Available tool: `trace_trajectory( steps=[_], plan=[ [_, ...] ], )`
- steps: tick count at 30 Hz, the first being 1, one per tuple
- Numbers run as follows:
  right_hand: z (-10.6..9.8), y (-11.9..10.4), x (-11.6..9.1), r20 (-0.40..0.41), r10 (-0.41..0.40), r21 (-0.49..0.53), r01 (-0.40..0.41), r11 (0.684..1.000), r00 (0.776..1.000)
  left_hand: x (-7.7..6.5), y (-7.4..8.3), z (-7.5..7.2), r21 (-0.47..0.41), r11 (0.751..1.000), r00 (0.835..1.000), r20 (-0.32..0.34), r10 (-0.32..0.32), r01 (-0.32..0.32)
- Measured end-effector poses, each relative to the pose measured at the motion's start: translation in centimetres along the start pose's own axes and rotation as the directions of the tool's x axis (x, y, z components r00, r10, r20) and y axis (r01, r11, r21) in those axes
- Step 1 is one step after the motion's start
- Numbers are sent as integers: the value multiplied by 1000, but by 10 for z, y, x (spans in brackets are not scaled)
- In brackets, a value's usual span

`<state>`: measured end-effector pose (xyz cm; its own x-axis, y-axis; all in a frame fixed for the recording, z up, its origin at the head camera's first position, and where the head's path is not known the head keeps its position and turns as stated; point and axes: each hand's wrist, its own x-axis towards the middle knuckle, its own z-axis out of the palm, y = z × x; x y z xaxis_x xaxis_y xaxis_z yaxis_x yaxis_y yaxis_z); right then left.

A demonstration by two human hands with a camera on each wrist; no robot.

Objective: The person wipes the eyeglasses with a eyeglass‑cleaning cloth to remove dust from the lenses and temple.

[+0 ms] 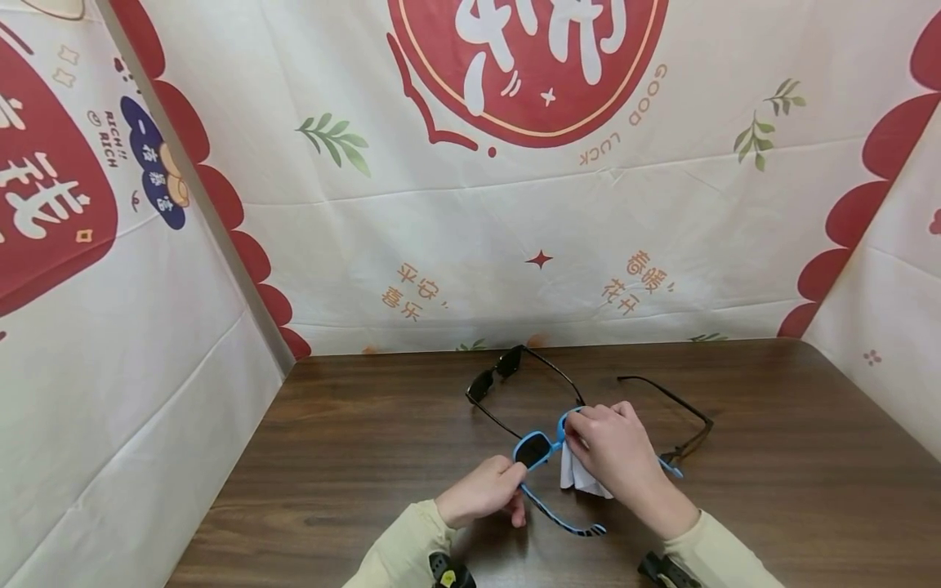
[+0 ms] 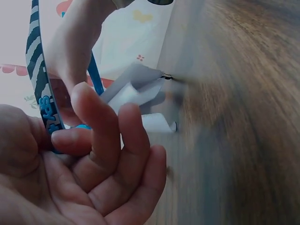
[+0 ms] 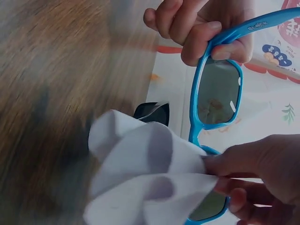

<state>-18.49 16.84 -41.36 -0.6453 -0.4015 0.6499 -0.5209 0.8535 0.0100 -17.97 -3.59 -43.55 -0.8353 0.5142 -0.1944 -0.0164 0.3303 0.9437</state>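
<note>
Blue-framed sunglasses [image 1: 532,451] with dark lenses are held above the table between both hands. My left hand [image 1: 481,490] pinches their left front corner between thumb and index finger, by the hinge; the other fingers curl loosely. A striped black-and-white temple [image 2: 36,65] rises beside that palm in the left wrist view. My right hand [image 1: 613,449] pinches a white cloth [image 3: 136,173] over the other lens, with the thumb on one face and fingers behind. Folds of cloth hang below and partly hide that lens [image 3: 210,206].
Black sunglasses [image 1: 509,362] lie unfolded behind the blue pair, towards the back edge. Another dark pair of glasses [image 1: 710,423] lies to the right, partly hidden by my right hand. The brown wooden table [image 1: 353,441] meets printed cloth walls [image 1: 470,229] at back and sides.
</note>
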Motion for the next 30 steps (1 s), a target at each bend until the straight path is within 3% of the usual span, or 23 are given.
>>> trace_trajectory(
  steps=[3,7,12,16,19,24,30],
  plan=[
    [0,-1,-2,44,17,-41,-15,999,999,-1,0,0,19,1000,1000,-6,1,0],
    [0,-1,-5,77,108,-123,-98,987,991,-1,0,-1,48,999,1000,-4,-5,5],
    [1,1,-6,10,202,-135,-199,971,979,-1,3,-2,69,997,1000,6,-26,26],
    [3,3,-6,-97,185,-82,-194,978,978,0,5,-3,66,997,999,15,-31,30],
    [3,3,-3,-130,151,-35,-157,987,980,1,5,-4,66,998,999,23,-23,22],
    [5,1,0,-99,95,23,-93,995,990,2,3,-4,54,998,1000,24,-12,11],
    [9,-4,-5,12,85,15,-85,996,996,1,2,-2,62,998,1000,-16,-12,13]
  ],
)
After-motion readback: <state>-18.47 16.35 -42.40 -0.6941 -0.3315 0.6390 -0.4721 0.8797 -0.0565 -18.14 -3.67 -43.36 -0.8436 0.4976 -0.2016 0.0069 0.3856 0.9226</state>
